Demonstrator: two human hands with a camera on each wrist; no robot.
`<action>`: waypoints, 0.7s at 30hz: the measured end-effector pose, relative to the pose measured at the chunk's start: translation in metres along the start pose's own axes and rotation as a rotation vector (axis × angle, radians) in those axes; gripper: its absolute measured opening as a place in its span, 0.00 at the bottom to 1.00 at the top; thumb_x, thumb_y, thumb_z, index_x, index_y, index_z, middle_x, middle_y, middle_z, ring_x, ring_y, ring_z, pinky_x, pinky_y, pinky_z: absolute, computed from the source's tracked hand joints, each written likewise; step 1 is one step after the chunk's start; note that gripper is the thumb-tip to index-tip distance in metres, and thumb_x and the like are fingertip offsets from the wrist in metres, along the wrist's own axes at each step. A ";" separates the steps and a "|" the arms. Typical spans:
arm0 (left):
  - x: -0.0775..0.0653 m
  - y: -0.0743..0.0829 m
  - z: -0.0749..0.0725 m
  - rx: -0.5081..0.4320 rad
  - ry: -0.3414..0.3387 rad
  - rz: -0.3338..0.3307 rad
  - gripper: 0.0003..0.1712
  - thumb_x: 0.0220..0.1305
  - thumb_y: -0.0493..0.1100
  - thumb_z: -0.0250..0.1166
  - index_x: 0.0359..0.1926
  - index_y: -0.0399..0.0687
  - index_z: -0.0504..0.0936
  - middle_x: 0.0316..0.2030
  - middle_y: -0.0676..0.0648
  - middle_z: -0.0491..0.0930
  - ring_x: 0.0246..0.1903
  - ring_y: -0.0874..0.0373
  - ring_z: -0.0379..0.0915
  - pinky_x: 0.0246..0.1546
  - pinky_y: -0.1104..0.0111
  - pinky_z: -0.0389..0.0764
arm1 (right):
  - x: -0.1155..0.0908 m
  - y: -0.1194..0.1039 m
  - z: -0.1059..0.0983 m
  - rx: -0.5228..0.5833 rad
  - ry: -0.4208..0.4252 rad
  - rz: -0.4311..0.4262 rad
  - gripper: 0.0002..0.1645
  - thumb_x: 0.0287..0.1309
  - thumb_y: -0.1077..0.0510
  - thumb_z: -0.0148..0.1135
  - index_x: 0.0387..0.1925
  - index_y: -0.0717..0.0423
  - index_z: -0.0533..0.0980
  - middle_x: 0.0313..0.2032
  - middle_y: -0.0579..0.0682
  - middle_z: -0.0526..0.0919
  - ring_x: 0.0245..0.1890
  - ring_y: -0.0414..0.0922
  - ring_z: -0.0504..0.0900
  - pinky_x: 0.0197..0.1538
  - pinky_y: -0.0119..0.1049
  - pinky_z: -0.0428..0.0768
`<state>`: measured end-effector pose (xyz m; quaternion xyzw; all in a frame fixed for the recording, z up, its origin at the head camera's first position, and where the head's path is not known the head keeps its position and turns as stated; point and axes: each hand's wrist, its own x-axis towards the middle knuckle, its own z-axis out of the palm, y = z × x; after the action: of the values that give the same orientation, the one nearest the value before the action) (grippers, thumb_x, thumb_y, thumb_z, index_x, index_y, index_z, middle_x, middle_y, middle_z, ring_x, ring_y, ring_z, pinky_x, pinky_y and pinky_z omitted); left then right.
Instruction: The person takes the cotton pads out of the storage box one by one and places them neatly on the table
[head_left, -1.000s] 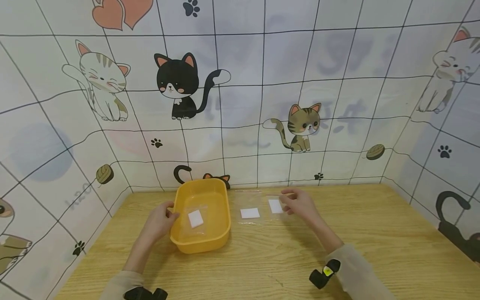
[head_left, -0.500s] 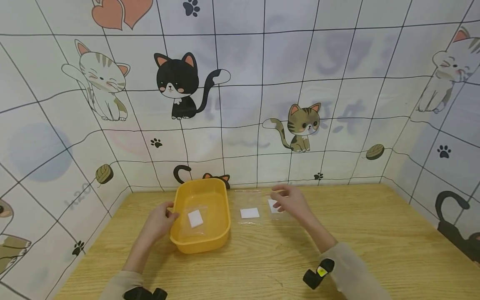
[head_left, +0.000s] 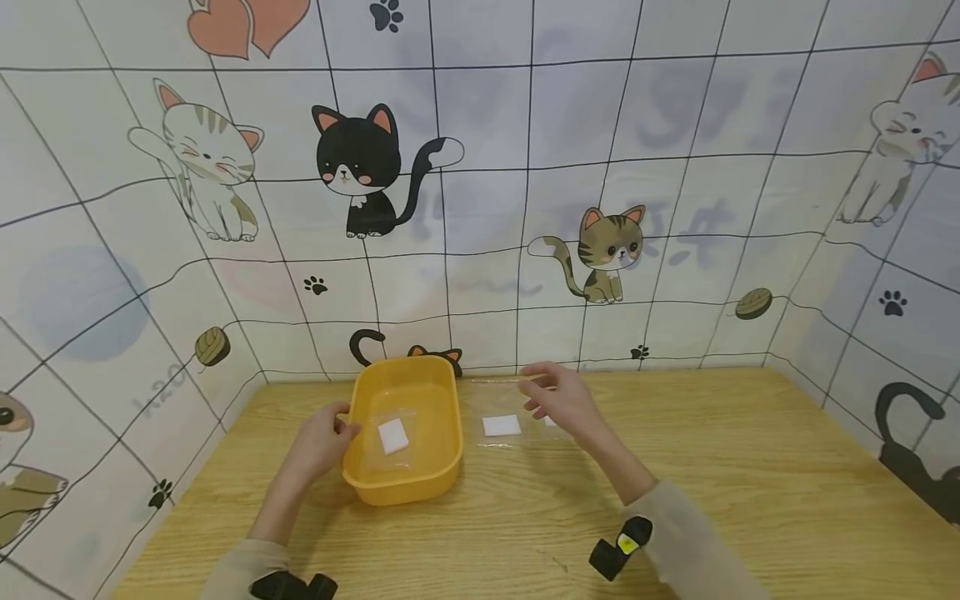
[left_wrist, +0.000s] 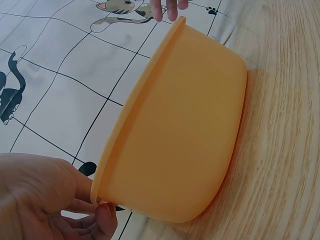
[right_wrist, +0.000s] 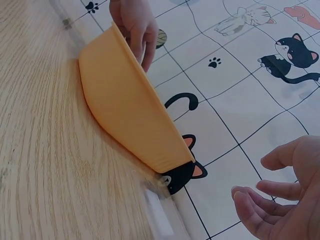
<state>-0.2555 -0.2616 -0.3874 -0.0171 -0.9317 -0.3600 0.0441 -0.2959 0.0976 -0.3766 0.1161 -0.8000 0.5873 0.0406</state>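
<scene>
A yellow plastic basin [head_left: 444, 479] stands on the table, and my left hand [head_left: 318, 442] grips its left rim, as the left wrist view also shows on the basin wall [left_wrist: 170, 125]. Inside it lies a clear plastic bag with a white rectangle [head_left: 392, 436]. To its right, another clear bag with a white rectangle [head_left: 501, 426] lies flat. My right hand [head_left: 564, 404] hovers near that bag with relaxed, slightly bent fingers, holding nothing. It partly hides a third white rectangle [head_left: 551, 422]. In the right wrist view, the right hand [right_wrist: 280, 187] has a gap between thumb and fingers.
The wooden table [head_left: 510, 525] meets a wall cloth [head_left: 487, 208] printed with grid lines and cats just behind the basin and bags. Black wrist cameras are strapped on the left sleeve [head_left: 288, 586] and right sleeve [head_left: 622, 546].
My right hand has moved left, from over the third white rectangle toward the middle bag. The left hand and the basin have stayed in place.
</scene>
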 end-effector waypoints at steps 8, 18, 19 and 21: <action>0.001 0.001 0.000 -0.002 -0.003 -0.007 0.23 0.69 0.35 0.60 0.59 0.22 0.70 0.31 0.41 0.76 0.29 0.53 0.71 0.28 0.64 0.74 | 0.005 -0.015 0.014 -0.013 -0.008 -0.017 0.17 0.64 0.59 0.63 0.52 0.62 0.79 0.41 0.61 0.85 0.30 0.47 0.86 0.36 0.43 0.85; -0.001 0.001 0.000 0.009 -0.009 -0.008 0.24 0.70 0.36 0.59 0.60 0.21 0.69 0.32 0.41 0.76 0.30 0.52 0.71 0.29 0.64 0.74 | 0.007 -0.033 0.032 0.031 -0.042 0.001 0.18 0.64 0.59 0.62 0.54 0.63 0.78 0.43 0.61 0.84 0.32 0.47 0.86 0.39 0.45 0.85; -0.001 0.001 0.000 0.009 -0.010 -0.007 0.24 0.70 0.36 0.59 0.60 0.22 0.69 0.32 0.41 0.76 0.30 0.52 0.71 0.29 0.64 0.74 | 0.006 -0.035 0.034 0.034 -0.045 0.000 0.18 0.64 0.59 0.62 0.54 0.63 0.78 0.44 0.61 0.84 0.32 0.47 0.86 0.40 0.45 0.85; -0.001 0.001 0.000 0.010 -0.010 -0.010 0.24 0.70 0.36 0.60 0.60 0.22 0.69 0.32 0.41 0.76 0.30 0.52 0.71 0.29 0.64 0.74 | 0.006 -0.038 0.037 0.050 -0.048 0.002 0.18 0.65 0.59 0.62 0.54 0.63 0.78 0.44 0.61 0.84 0.33 0.47 0.86 0.40 0.44 0.85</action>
<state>-0.2545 -0.2608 -0.3865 -0.0140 -0.9338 -0.3554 0.0380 -0.2905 0.0507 -0.3517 0.1305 -0.7857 0.6044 0.0179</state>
